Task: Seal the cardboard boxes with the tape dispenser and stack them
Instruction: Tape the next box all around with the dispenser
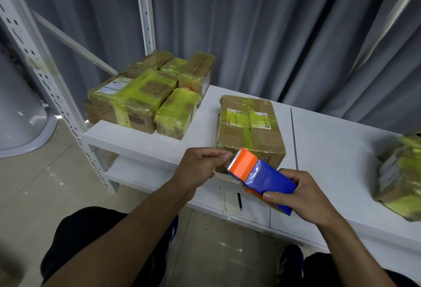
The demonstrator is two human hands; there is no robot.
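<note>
Grey curtain (pixel 273 24) hangs behind a white table (pixel 330 150), with a white perforated rack upright (pixel 145 8) at the table's far left corner and pale floor tiles (pixel 34 184) below.

One tape dispenser (pixel 262 177), blue in the body and orange at the head, is held in the air over the table's front edge. The right grip (pixel 303 195) clasps the blue rear part, thumb on the near side and fingers wrapped behind it. The orange head juts up and to the left, clear of that grip, and its white toothed edge lies against the near corner of the central box (pixel 249 131) as seen from above; whether it touches cannot be told. The left grip (pixel 200 168) is curled, thumb and forefinger tips pressed together right at the toothed edge; whether a tape end lies between them cannot be told.

All cartons are closed and banded with yellow-green tape, so their contents are hidden. The central box lies flat and alone on the table, a printed label on its lid. A cluster of boxes (pixel 148 90), at least five, sits on the table's left end, some on top of others. One further box (pixel 401 177) lies at the right edge of view, blurred. A lower shelf (pixel 136 172) shows under the table's left end.
</note>
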